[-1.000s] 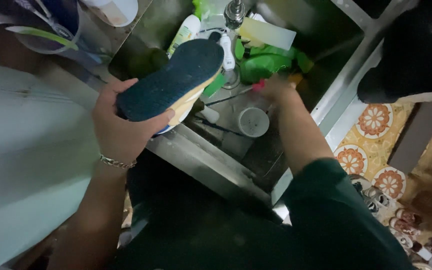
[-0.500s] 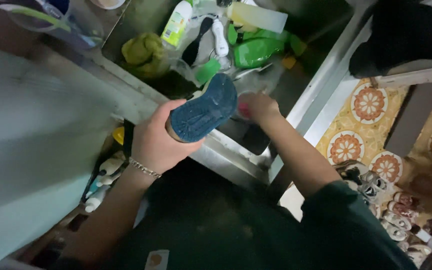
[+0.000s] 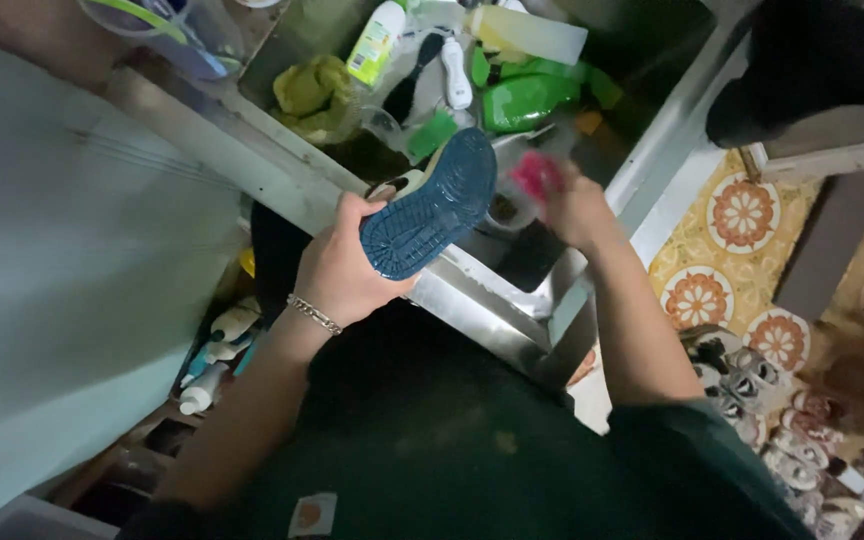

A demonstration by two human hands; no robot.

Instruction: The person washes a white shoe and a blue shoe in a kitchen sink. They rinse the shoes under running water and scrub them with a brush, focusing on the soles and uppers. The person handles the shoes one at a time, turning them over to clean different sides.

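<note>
The shoe (image 3: pixel 432 205) has been tilted sole-up over the metal sink (image 3: pixel 512 300), gripped by the left hand (image 3: pixel 347 265); a pink brush (image 3: pixel 535 175) is clasped in the right hand (image 3: pixel 577 205), just right of the sole.

The left hand (image 3: pixel 344 272), a bracelet at its wrist, curls its fingers in a firm grip, forearm angled upward. The right hand (image 3: pixel 574 205) is closed, arm outstretched and blurred.

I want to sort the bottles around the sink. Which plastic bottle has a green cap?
The white bottle with the green cap, standing at the sink's far edge beside the yellow cloth. The others are a pale yellow one and a green one.
</note>
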